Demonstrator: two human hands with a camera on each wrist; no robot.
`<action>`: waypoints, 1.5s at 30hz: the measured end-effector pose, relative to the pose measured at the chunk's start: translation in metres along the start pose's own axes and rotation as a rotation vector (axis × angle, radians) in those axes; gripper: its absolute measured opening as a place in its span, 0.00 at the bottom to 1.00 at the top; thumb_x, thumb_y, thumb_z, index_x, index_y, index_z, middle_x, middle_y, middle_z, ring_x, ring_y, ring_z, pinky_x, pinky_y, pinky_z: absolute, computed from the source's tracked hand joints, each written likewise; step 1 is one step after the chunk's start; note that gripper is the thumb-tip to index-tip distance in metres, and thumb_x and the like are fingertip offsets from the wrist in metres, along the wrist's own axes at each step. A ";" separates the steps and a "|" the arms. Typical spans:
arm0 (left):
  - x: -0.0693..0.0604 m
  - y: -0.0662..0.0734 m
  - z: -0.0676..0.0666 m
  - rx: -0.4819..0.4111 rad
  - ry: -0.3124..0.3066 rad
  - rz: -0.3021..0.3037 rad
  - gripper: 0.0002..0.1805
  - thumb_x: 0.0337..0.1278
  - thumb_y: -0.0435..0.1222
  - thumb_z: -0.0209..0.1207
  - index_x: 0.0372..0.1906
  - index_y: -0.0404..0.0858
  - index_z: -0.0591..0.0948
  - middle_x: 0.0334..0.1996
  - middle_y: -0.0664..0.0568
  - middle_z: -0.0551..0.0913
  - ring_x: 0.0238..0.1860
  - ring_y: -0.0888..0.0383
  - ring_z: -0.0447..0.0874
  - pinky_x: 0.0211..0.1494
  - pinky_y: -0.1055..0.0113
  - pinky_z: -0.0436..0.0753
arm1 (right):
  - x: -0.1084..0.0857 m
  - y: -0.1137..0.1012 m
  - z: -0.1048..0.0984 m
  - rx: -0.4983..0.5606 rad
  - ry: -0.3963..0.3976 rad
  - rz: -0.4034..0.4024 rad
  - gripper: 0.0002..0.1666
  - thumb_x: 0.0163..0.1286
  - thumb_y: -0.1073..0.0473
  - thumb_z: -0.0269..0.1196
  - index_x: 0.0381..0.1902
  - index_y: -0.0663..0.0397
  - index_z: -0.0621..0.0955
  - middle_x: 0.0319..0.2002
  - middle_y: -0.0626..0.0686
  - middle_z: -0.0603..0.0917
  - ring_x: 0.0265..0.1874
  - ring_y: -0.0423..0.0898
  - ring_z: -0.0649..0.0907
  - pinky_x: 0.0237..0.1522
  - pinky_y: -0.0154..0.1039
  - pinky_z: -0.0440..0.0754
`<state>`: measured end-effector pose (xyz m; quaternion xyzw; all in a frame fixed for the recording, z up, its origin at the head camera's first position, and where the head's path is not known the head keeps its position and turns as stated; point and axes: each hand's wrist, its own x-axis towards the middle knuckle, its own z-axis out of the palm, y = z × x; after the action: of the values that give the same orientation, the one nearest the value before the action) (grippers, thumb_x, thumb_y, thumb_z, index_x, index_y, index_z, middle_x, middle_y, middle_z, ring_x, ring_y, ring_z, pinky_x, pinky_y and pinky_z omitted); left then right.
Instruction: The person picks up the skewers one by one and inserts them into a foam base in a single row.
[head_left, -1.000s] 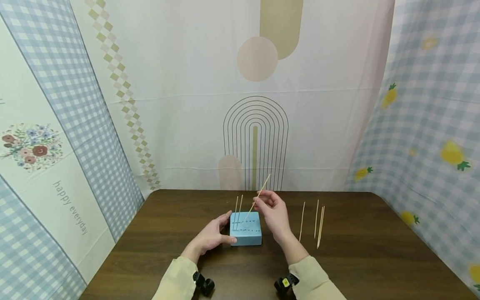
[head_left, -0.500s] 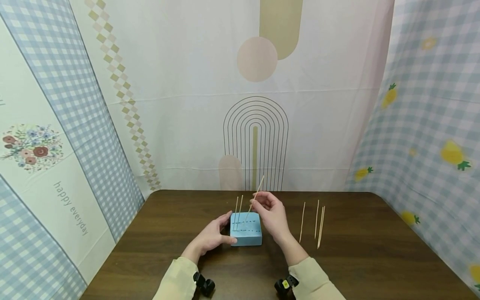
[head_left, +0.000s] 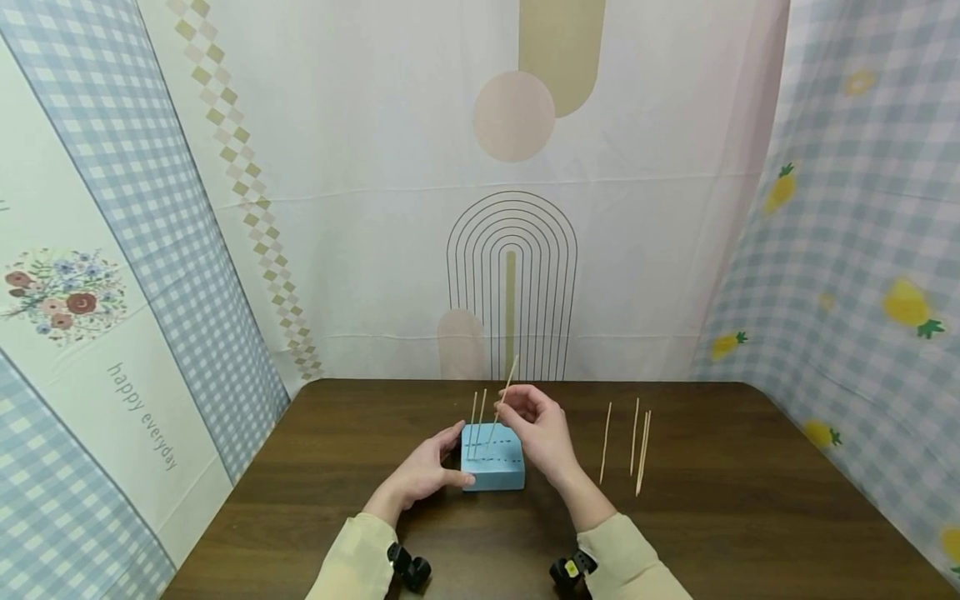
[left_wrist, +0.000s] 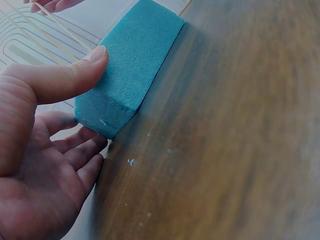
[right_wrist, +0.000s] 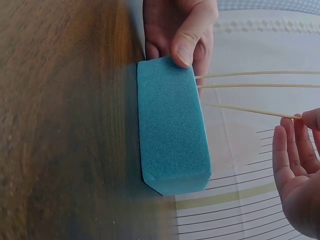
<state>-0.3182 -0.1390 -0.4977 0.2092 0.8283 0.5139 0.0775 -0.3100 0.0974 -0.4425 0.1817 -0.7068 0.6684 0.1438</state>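
A light blue foam block (head_left: 495,477) with rows of dark marks on top rests on the table; two thin sticks (head_left: 482,417) stand upright in its left part. The left hand (head_left: 422,473) grips the block's left side, thumb at the front, also seen in the left wrist view, thumb on the blue face (left_wrist: 135,55). Between thumb and fingers the right hand (head_left: 546,429) pinches a third stick (head_left: 510,379), tilted, its lower end down at the block's top. In the right wrist view that stick's tip (right_wrist: 215,105) is close to the block (right_wrist: 172,120); contact cannot be told.
Several loose sticks (head_left: 642,454) lie on the brown table (head_left: 720,517) to the right of the right hand. A patterned cloth (head_left: 375,250) hangs behind the table, with checked cloth at both sides. Small pale crumbs (left_wrist: 131,162) dot the wood near the left hand.
The right hand has shifted slightly left, and its stick has swung from a strong slant to a more upright pose. The left hand and block have hardly moved.
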 end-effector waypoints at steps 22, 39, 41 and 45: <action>0.000 -0.002 0.001 0.001 0.002 -0.005 0.56 0.56 0.36 0.77 0.85 0.31 0.58 0.81 0.33 0.62 0.81 0.34 0.60 0.80 0.38 0.60 | -0.003 0.001 -0.003 -0.103 -0.084 -0.019 0.07 0.71 0.65 0.73 0.46 0.54 0.88 0.42 0.53 0.91 0.38 0.47 0.87 0.41 0.34 0.85; 0.000 -0.001 0.000 -0.005 0.003 -0.003 0.56 0.56 0.36 0.77 0.85 0.30 0.58 0.81 0.33 0.61 0.81 0.34 0.60 0.80 0.38 0.60 | -0.003 0.001 -0.005 -0.125 -0.105 -0.026 0.09 0.70 0.63 0.74 0.47 0.54 0.87 0.40 0.52 0.89 0.36 0.47 0.86 0.38 0.33 0.83; 0.001 -0.001 0.000 -0.006 0.003 -0.006 0.56 0.56 0.36 0.77 0.85 0.31 0.58 0.81 0.33 0.61 0.81 0.34 0.60 0.80 0.39 0.60 | -0.003 0.001 -0.005 -0.124 -0.107 -0.024 0.09 0.71 0.63 0.74 0.47 0.54 0.87 0.40 0.52 0.89 0.36 0.46 0.86 0.38 0.33 0.83; 0.001 -0.001 0.000 -0.006 0.004 -0.011 0.56 0.56 0.37 0.77 0.85 0.31 0.58 0.81 0.33 0.61 0.81 0.34 0.60 0.80 0.38 0.60 | -0.003 0.001 -0.005 -0.130 -0.117 -0.018 0.09 0.71 0.63 0.74 0.48 0.56 0.87 0.41 0.52 0.90 0.37 0.47 0.86 0.39 0.33 0.83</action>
<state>-0.3191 -0.1393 -0.4988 0.2036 0.8281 0.5162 0.0794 -0.3077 0.1023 -0.4446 0.2168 -0.7542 0.6082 0.1196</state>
